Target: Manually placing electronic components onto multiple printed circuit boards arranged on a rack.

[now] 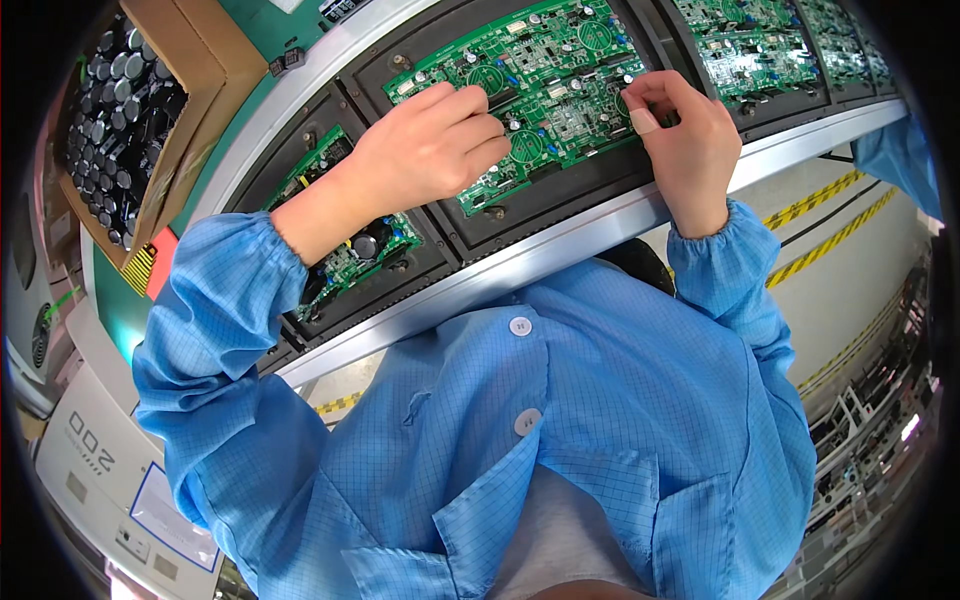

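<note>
Green circuit board (565, 112), component-studded, in black frame (572, 188).

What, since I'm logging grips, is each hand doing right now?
Left hand: curled over the green circuit board; grip hidden, cannot tell.
Right hand: thumb and forefinger bent together beside it; holding cannot be told.

Electronics factory; circuit boards (568, 108) in carriers (570, 192); component carton (213, 62); striped floor tape (830, 239)
</note>
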